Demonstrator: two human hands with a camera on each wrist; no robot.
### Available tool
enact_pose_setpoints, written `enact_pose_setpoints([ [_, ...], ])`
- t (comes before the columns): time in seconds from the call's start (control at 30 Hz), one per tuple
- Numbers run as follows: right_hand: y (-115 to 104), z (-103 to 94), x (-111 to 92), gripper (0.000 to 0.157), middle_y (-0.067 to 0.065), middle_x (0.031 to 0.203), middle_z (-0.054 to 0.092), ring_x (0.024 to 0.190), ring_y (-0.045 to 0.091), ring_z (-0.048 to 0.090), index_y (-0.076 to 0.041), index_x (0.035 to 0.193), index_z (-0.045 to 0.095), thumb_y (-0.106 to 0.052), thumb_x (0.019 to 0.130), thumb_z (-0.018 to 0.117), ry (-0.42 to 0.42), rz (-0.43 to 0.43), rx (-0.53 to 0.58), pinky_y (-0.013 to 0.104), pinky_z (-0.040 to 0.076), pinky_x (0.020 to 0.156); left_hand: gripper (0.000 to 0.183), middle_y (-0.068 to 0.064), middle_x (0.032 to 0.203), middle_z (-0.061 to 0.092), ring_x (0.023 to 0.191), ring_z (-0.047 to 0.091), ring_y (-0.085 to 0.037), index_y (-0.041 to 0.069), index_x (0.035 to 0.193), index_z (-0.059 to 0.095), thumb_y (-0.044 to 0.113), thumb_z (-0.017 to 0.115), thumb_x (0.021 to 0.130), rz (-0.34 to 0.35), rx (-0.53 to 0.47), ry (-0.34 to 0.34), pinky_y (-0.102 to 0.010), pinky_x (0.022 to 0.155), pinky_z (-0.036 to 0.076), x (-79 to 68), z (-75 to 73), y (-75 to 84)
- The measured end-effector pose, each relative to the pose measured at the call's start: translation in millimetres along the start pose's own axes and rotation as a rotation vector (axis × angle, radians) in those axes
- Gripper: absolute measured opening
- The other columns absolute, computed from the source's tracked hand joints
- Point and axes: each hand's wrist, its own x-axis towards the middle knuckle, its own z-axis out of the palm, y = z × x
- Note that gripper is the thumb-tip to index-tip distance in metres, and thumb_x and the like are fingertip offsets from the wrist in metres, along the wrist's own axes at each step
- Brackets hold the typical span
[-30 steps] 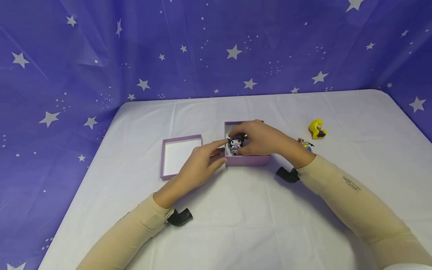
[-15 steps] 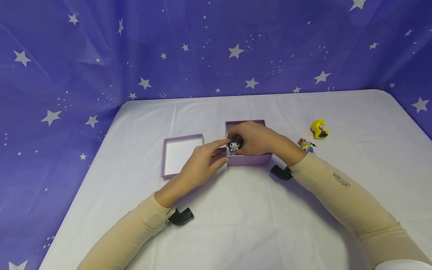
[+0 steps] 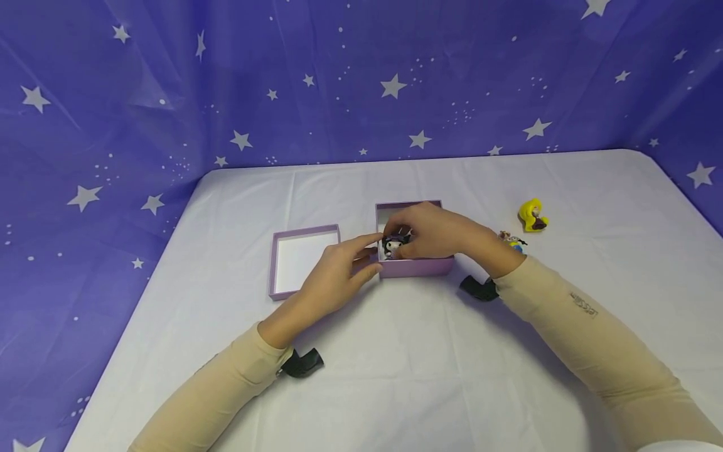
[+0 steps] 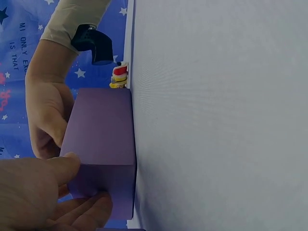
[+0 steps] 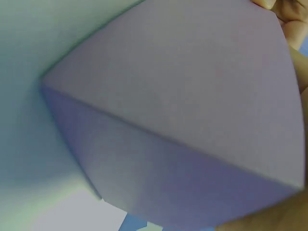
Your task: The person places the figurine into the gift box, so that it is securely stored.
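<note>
A purple open-topped box (image 3: 416, 269) stands mid-table, and my right hand (image 3: 433, 230) reaches down into it from the right. It pinches a small figurine (image 3: 391, 247) with a white face and black headpiece, at the box's left end. The thumb covers part of its body, and the box hides its base. My left hand (image 3: 339, 273) touches the box's left side with extended fingers. In the left wrist view, that hand's thumb (image 4: 70, 161) lies at the box's top corner, its fingers against the end wall. The right wrist view is filled mostly by the box's outer walls (image 5: 173, 77).
Left of the box lies a purple-rimmed lid (image 3: 273, 263), white inside up. On the right are a yellow-haired figurine (image 3: 531, 215) and a smaller multicoloured figurine (image 3: 515, 243), partly behind my right forearm. A white cloth (image 3: 384, 376) covers the table; a starry purple curtain (image 3: 339, 75) hangs behind.
My right hand shifts slightly within the box, and its thumb now covers more of the figurine's lower body. The figurine's head sits a little lower. My left hand stays in place.
</note>
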Motion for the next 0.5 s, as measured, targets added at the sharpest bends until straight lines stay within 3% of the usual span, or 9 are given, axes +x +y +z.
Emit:
enact_pose_setpoints([
  [0.23, 2.7, -14.9, -18.4, 0.039, 0.004, 0.12, 0.065, 0.111, 0.025, 0.06, -0.009, 0.123, 0.065, -0.028, 0.089, 0.072, 0.018, 0.018, 0.102, 0.045, 0.051, 0.096, 0.05, -0.012, 0.135, 0.057, 0.115, 0.06, -0.019, 0.002, 0.138, 0.052, 0.009, 0.069, 0.092, -0.008, -0.006, -0.005, -0.023, 0.096, 0.05, 0.6, 0.0, 0.6],
  [0.5, 10.5, -34.8, -51.6, 0.037, 0.002, 0.12, 0.065, 0.111, 0.023, 0.061, -0.014, 0.124, 0.065, -0.024, 0.089, 0.073, 0.127, 0.093, 0.134, 0.042, 0.051, 0.097, 0.05, -0.013, 0.134, 0.058, 0.114, 0.061, -0.019, 0.002, 0.138, 0.052, 0.009, 0.069, 0.092, -0.021, -0.011, 0.0, -0.023, 0.095, 0.051, -0.4, 1.2, 0.7],
])
